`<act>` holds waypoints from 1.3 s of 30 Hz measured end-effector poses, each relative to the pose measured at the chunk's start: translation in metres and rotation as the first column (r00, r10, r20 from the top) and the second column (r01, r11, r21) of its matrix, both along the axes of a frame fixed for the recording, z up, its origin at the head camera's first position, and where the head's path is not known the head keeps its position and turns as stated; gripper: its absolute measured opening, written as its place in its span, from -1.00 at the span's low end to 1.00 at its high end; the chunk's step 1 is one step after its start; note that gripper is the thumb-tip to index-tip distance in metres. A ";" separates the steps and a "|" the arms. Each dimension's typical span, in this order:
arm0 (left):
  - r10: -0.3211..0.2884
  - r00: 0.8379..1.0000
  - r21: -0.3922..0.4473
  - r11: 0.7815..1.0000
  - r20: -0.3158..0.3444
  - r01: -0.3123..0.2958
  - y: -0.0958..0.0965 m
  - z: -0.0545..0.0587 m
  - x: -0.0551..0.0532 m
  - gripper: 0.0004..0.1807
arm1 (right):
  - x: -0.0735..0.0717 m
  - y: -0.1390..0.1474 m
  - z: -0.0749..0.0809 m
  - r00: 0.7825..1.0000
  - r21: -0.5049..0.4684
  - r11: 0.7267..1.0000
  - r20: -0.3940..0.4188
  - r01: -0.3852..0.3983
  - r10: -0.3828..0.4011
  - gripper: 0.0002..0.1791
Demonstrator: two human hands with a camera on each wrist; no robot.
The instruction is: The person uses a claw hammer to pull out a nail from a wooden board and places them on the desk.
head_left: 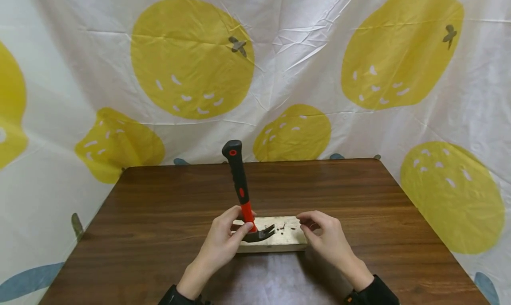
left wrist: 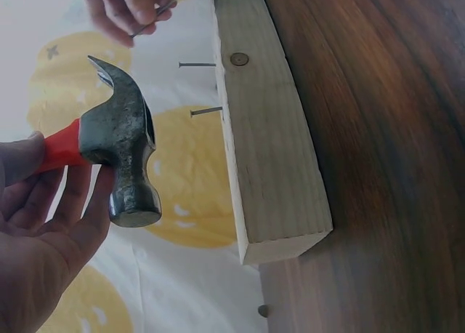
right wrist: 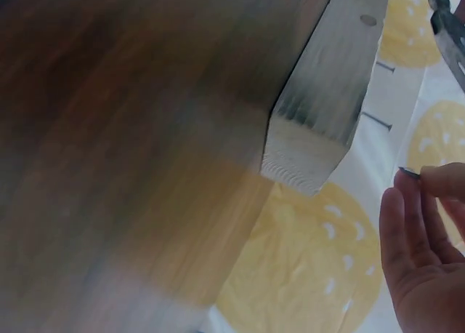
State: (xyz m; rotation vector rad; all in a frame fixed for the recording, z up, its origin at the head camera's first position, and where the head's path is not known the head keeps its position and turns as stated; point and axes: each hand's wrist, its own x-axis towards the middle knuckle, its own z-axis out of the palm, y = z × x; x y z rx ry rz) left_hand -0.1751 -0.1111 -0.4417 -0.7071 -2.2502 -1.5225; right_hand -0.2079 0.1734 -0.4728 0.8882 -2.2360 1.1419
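Dial centred on the wood block in my head feed, 12 facing away from me: block lies flat on the table, long side running 9 to 3. My left hand is at 9 o'clock, thumb and fingers clamped on the red neck of the hammer; handle stands up, tipped slightly toward 11, head low over the block's 9 o'clock half, claw toward 3. Can't tell if the head touches wood. My right hand is at 3 o'clock, fingers pinched together on a loose nail, clear of the block. Two nails stand in the block's top between my hands, shanks well proud. Dark spots near them, too small to tell: holes or sunk heads. Progress, my judgement: partway. Done: two in the wood, upright or nearly so. Left: neither is flush, the pinched one isn't in, and whether they're to be driven or pulled I can't tell.
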 end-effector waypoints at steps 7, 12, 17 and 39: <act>0.011 1.000 0.000 1.000 0.021 -0.011 0.000 0.000 0.000 -0.74 | -0.002 0.011 -0.006 0.993 0.032 0.994 0.050 0.104 -0.105 -0.66; 0.013 0.999 0.003 1.000 0.030 -0.013 0.000 0.001 -0.001 -0.74 | -0.004 0.017 -0.009 0.978 0.097 0.977 0.065 0.189 -0.196 -0.64; 0.016 0.998 0.005 1.000 0.062 -0.016 0.000 0.002 -0.001 -0.73 | -0.006 0.023 -0.011 0.962 0.174 0.959 0.121 0.223 -0.245 -0.67; 0.060 0.998 -0.056 0.997 0.005 -0.059 -0.010 -0.006 -0.010 -0.76 | -0.023 0.088 0.002 0.875 0.544 0.807 0.247 0.230 -0.417 -0.80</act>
